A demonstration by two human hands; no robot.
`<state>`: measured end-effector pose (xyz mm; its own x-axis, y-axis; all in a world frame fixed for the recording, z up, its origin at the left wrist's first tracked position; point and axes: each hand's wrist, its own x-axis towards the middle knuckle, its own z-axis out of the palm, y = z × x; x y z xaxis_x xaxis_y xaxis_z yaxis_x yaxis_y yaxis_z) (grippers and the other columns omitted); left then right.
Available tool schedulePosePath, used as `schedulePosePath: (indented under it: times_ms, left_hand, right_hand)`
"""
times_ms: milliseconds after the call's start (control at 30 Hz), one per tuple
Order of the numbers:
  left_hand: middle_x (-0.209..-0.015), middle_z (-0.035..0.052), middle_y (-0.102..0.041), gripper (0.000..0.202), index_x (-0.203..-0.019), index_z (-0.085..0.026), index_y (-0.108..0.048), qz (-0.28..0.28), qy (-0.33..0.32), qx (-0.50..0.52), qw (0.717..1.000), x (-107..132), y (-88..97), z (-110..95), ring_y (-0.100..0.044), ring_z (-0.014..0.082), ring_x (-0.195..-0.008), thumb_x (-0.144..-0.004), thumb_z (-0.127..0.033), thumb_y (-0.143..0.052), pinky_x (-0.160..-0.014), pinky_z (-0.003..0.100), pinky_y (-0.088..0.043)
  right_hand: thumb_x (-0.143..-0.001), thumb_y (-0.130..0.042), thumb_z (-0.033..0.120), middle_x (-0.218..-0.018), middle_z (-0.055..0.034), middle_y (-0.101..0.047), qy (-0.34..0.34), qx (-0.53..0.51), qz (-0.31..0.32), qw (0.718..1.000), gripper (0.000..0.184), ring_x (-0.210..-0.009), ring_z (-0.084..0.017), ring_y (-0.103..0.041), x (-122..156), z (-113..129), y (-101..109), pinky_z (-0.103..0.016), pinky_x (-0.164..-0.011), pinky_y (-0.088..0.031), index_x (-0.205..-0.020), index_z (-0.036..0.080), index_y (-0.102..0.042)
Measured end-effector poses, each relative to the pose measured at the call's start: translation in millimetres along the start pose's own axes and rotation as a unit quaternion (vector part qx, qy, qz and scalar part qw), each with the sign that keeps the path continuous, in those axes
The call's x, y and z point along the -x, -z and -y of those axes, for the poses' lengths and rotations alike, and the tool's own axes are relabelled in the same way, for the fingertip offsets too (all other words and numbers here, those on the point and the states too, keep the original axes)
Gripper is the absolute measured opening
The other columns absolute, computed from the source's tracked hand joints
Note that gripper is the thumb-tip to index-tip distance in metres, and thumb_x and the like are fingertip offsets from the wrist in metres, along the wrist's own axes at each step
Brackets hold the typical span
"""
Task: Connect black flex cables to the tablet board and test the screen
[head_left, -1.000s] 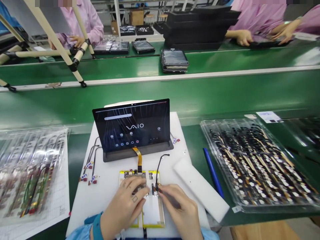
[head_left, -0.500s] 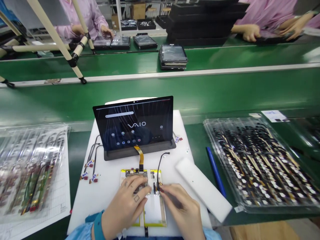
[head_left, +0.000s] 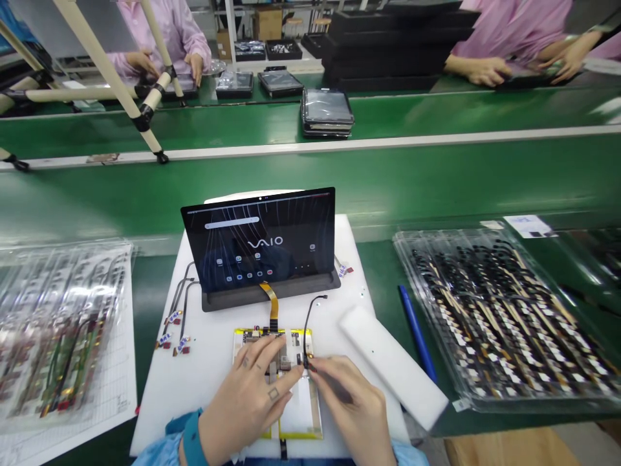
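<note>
Right hand (head_left: 350, 396) pinched a black cable's (head_left: 306, 327) lower end on the assembly (head_left: 303, 411), before the lit screen (head_left: 262, 243); left hand (head_left: 250, 393), fingers loosely spread, braced beside it. Steady support and light, straight pressure seemed wisest for such small parts.

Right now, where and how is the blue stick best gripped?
Grip the blue stick at mid-length, the right hand probably coming from above, thumb and finger across its narrow width: its slim length lies between the white block and the clear tray, which would crowd a sideways approach.
</note>
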<state>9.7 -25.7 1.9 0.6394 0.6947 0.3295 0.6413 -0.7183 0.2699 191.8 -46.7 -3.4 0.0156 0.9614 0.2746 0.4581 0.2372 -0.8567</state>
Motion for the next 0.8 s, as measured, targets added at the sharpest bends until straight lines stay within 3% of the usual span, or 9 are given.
schedulePosePath:
  times_ms: [367,533,700,800]
  left_hand:
    - [-0.119,0.0138,-0.05,0.032,-0.11,-0.02,-0.057,-0.032,-0.007,0.006,0.999,0,3.4,1,-0.045,0.0259,-0.11,-0.081,-0.009,-0.048,-0.082,0.039,-0.047]
    - [-0.119,0.0132,-0.052,0.032,-0.112,-0.023,-0.056,-0.015,-0.003,-0.038,0.999,-2,1.4,-4,-0.045,0.0269,-0.111,-0.08,-0.019,-0.058,-0.084,0.039,-0.042]
    - [-0.112,0.0087,-0.058,0.024,-0.104,-0.021,-0.061,-0.046,0.007,-0.069,0.997,-5,1.5,-13,-0.046,0.0243,-0.111,-0.082,-0.032,-0.06,-0.09,0.036,-0.035]
    - [-0.119,0.0082,-0.056,0.03,-0.107,-0.024,-0.06,-0.001,-0.01,-0.053,0.999,-9,8.8,-6,-0.046,0.0258,-0.112,-0.081,-0.04,-0.059,-0.089,0.038,-0.037]
  right_hand:
    - [-0.09,-0.052,0.02,-0.08,-0.0003,-0.062,0.017,-0.001,-0.002,1.0,0.014,-0.071,-0.013,-0.061,-1,-2,-3,-0.017,-0.062,-0.053,-0.094,0.025,-0.065]
    - [-0.09,-0.051,0.02,-0.078,-0.001,-0.062,0.025,0.001,-0.008,1.0,0.015,-0.068,-0.013,-0.061,-1,-4,-5,-0.019,-0.059,-0.053,-0.094,0.024,-0.065]
    - [-0.091,-0.049,0.022,-0.082,-0.0013,-0.064,0.047,0.002,0.007,0.999,0.017,-0.073,-0.016,-0.062,-3,3,-3,-0.023,-0.062,-0.055,-0.097,0.025,-0.064]
    - [-0.092,-0.047,0.026,-0.089,-0.003,-0.064,0.08,0.051,0.016,0.995,0.021,-0.078,-0.019,-0.062,-2,10,11,-0.03,-0.067,-0.056,-0.104,0.026,-0.063]
